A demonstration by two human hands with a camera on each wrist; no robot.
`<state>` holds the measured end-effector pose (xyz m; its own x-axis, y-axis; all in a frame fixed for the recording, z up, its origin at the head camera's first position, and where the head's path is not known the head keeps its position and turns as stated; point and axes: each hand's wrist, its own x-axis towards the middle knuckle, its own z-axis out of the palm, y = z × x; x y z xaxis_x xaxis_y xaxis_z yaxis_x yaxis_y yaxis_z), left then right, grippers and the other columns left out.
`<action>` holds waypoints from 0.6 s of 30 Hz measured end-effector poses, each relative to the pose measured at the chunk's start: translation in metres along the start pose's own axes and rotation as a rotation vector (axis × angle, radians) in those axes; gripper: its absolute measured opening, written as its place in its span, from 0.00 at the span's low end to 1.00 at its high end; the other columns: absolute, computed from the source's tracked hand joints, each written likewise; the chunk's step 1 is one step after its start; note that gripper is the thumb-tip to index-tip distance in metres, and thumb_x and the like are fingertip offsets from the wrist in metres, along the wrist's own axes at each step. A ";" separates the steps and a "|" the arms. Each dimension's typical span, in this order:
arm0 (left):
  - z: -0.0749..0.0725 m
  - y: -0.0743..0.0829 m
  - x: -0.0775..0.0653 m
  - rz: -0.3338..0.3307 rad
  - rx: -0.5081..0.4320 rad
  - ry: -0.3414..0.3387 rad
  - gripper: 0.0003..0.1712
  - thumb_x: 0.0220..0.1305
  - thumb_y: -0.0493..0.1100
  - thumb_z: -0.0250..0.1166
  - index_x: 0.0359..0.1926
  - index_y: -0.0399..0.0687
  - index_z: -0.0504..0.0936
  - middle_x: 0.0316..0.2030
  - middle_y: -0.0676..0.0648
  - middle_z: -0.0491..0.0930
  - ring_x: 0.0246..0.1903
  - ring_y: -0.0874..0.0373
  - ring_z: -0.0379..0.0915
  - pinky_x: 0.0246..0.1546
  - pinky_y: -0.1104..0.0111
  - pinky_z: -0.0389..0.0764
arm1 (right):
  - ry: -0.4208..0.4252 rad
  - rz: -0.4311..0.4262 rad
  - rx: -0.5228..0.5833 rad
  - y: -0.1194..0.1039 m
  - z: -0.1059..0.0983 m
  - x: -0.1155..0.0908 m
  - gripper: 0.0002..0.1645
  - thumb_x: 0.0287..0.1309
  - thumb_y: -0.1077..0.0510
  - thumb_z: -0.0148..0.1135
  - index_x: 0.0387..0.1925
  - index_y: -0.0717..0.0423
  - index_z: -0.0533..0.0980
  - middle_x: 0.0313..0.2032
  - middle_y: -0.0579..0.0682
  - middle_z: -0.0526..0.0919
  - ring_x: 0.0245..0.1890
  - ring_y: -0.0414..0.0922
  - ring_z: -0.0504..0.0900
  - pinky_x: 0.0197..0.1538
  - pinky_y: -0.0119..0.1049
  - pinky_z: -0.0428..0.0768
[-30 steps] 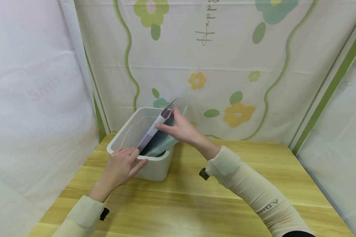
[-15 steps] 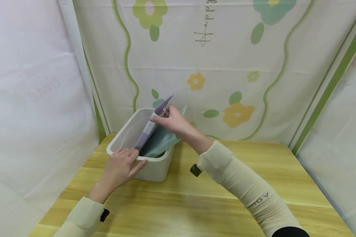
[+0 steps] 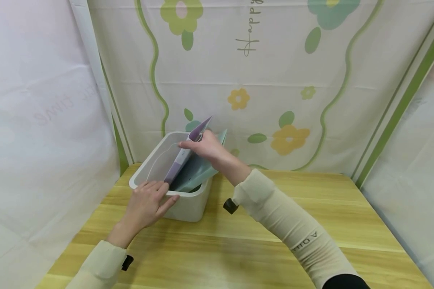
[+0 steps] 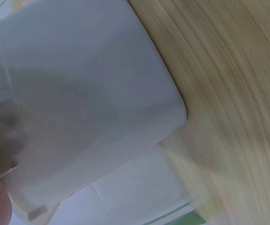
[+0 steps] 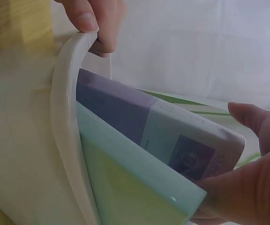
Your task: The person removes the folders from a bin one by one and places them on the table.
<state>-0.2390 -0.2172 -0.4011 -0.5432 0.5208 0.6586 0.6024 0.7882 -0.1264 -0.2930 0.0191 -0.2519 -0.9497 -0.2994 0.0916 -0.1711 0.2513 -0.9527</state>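
In the head view a white plastic bin point(image 3: 189, 206) stands on the table, holding a purple-and-white file folder point(image 3: 176, 165) and a teal folder point(image 3: 199, 179), both leaning up to the right. My left hand point(image 3: 146, 202) grips the bin's near rim, fingers over the edge and thumb outside. My right hand point(image 3: 211, 148) is at the top of the purple folder, thumb across its spine and fingers on the teal side. The right wrist view shows the purple folder's labelled spine point(image 5: 163, 122) between thumb and fingers; the fingertips are hidden behind the teal folder.
The bin sits toward the back left of a wooden table point(image 3: 275, 241). A white curtain printed with flowers point(image 3: 202, 72) hangs right behind the table. More white cloth point(image 3: 39, 140) walls off the left side, and another panel stands on the right.
My right hand has moved left, its thumb sliding over the purple folder's spine, and the folder's top has shifted slightly left. My left hand stays on the bin's rim.
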 end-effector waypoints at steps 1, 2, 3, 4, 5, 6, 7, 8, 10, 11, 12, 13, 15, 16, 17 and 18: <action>0.000 0.000 0.000 0.001 0.000 0.001 0.31 0.76 0.69 0.44 0.30 0.49 0.66 0.22 0.54 0.65 0.23 0.55 0.69 0.34 0.56 0.76 | 0.008 0.007 -0.006 0.000 0.001 0.000 0.24 0.57 0.48 0.75 0.35 0.58 0.69 0.38 0.50 0.69 0.38 0.44 0.68 0.43 0.37 0.70; 0.000 -0.001 0.000 0.003 -0.001 0.003 0.31 0.76 0.69 0.45 0.30 0.49 0.66 0.22 0.55 0.64 0.23 0.55 0.68 0.34 0.57 0.75 | 0.017 0.017 -0.014 -0.001 0.003 0.000 0.25 0.57 0.48 0.74 0.38 0.60 0.70 0.40 0.50 0.69 0.39 0.44 0.68 0.45 0.37 0.70; 0.001 -0.001 0.000 0.004 -0.001 0.005 0.31 0.76 0.69 0.45 0.30 0.49 0.66 0.21 0.55 0.64 0.23 0.55 0.67 0.34 0.57 0.75 | 0.021 0.025 -0.017 -0.001 0.004 0.001 0.27 0.57 0.48 0.74 0.40 0.62 0.69 0.41 0.52 0.68 0.40 0.45 0.67 0.46 0.38 0.69; 0.001 -0.001 0.000 0.005 -0.001 0.008 0.31 0.76 0.69 0.45 0.30 0.49 0.66 0.21 0.55 0.63 0.23 0.55 0.67 0.34 0.57 0.74 | 0.025 0.036 -0.016 -0.001 0.006 0.001 0.29 0.58 0.48 0.73 0.43 0.64 0.68 0.43 0.53 0.68 0.42 0.46 0.68 0.48 0.39 0.70; 0.001 -0.001 -0.001 0.005 -0.002 0.010 0.31 0.76 0.69 0.44 0.30 0.49 0.66 0.21 0.55 0.63 0.23 0.56 0.66 0.33 0.58 0.73 | 0.029 0.048 -0.012 -0.002 0.007 0.001 0.33 0.58 0.48 0.73 0.48 0.67 0.67 0.48 0.55 0.69 0.46 0.47 0.68 0.51 0.40 0.70; 0.002 -0.001 -0.001 0.007 -0.002 0.015 0.31 0.76 0.69 0.44 0.29 0.49 0.66 0.21 0.55 0.63 0.23 0.56 0.66 0.33 0.58 0.73 | 0.039 0.053 -0.009 -0.002 0.009 0.001 0.37 0.59 0.48 0.73 0.56 0.68 0.65 0.54 0.57 0.68 0.51 0.47 0.68 0.56 0.42 0.70; 0.002 -0.001 -0.001 0.007 -0.002 0.017 0.31 0.76 0.69 0.44 0.29 0.49 0.65 0.21 0.55 0.63 0.23 0.56 0.66 0.33 0.58 0.73 | 0.047 0.058 -0.004 -0.002 0.010 0.001 0.42 0.59 0.48 0.73 0.61 0.68 0.62 0.60 0.58 0.67 0.55 0.48 0.68 0.60 0.43 0.70; 0.002 -0.001 -0.001 0.008 -0.002 0.021 0.31 0.76 0.70 0.44 0.29 0.49 0.66 0.21 0.55 0.63 0.23 0.56 0.66 0.33 0.58 0.73 | 0.054 0.063 0.006 -0.002 0.011 0.001 0.46 0.59 0.49 0.73 0.66 0.67 0.59 0.65 0.59 0.65 0.60 0.49 0.67 0.65 0.44 0.69; 0.002 -0.001 -0.001 0.009 0.000 0.025 0.31 0.76 0.70 0.44 0.29 0.49 0.66 0.21 0.55 0.64 0.23 0.55 0.68 0.33 0.58 0.74 | 0.064 0.067 0.023 -0.002 0.014 0.002 0.49 0.60 0.50 0.72 0.70 0.66 0.56 0.69 0.60 0.63 0.65 0.50 0.66 0.69 0.47 0.66; 0.002 -0.001 -0.001 0.009 0.001 0.025 0.31 0.76 0.70 0.44 0.30 0.49 0.66 0.21 0.55 0.65 0.23 0.55 0.68 0.33 0.57 0.74 | 0.069 0.067 0.028 -0.001 0.014 0.002 0.51 0.60 0.50 0.72 0.72 0.66 0.54 0.70 0.60 0.62 0.67 0.51 0.65 0.70 0.47 0.66; 0.002 -0.001 -0.001 0.008 0.002 0.025 0.31 0.76 0.70 0.44 0.30 0.49 0.66 0.21 0.55 0.65 0.23 0.55 0.69 0.33 0.58 0.74 | 0.073 0.067 0.030 -0.001 0.015 0.003 0.51 0.61 0.50 0.72 0.72 0.66 0.54 0.70 0.60 0.62 0.67 0.51 0.65 0.70 0.47 0.66; 0.002 -0.001 -0.001 0.007 0.004 0.022 0.31 0.76 0.70 0.44 0.30 0.49 0.66 0.22 0.55 0.66 0.24 0.55 0.69 0.33 0.58 0.74 | 0.074 0.064 0.038 -0.001 0.016 0.003 0.50 0.61 0.51 0.71 0.72 0.66 0.54 0.69 0.60 0.63 0.65 0.51 0.68 0.69 0.47 0.68; 0.001 0.000 -0.001 0.005 0.005 0.019 0.31 0.76 0.70 0.44 0.30 0.49 0.67 0.22 0.54 0.66 0.24 0.55 0.70 0.33 0.58 0.74 | 0.082 0.057 0.040 0.001 0.017 0.003 0.48 0.62 0.51 0.71 0.71 0.66 0.55 0.65 0.60 0.66 0.58 0.50 0.73 0.62 0.44 0.74; 0.001 0.000 -0.001 0.005 0.003 0.020 0.31 0.76 0.70 0.44 0.30 0.49 0.67 0.22 0.54 0.67 0.24 0.54 0.70 0.33 0.58 0.74 | 0.085 0.054 0.039 0.001 0.018 0.004 0.47 0.62 0.51 0.71 0.71 0.66 0.55 0.62 0.59 0.68 0.54 0.49 0.76 0.59 0.42 0.76; 0.001 0.000 -0.001 0.005 0.002 0.018 0.31 0.76 0.70 0.44 0.30 0.49 0.67 0.22 0.54 0.67 0.24 0.54 0.71 0.33 0.58 0.74 | 0.089 0.049 0.037 0.002 0.018 0.004 0.46 0.62 0.51 0.71 0.70 0.65 0.56 0.59 0.58 0.69 0.49 0.49 0.77 0.54 0.40 0.77; 0.001 0.000 -0.001 0.004 0.001 0.017 0.31 0.76 0.70 0.45 0.30 0.49 0.68 0.22 0.54 0.68 0.25 0.54 0.71 0.33 0.57 0.74 | 0.093 0.044 0.036 0.003 0.019 0.004 0.46 0.62 0.51 0.71 0.69 0.65 0.56 0.56 0.58 0.71 0.44 0.48 0.78 0.49 0.39 0.78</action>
<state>-0.2390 -0.2174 -0.4021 -0.5307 0.5187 0.6703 0.6043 0.7861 -0.1299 -0.2921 0.0007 -0.2598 -0.9767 -0.2015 0.0743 -0.1207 0.2287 -0.9660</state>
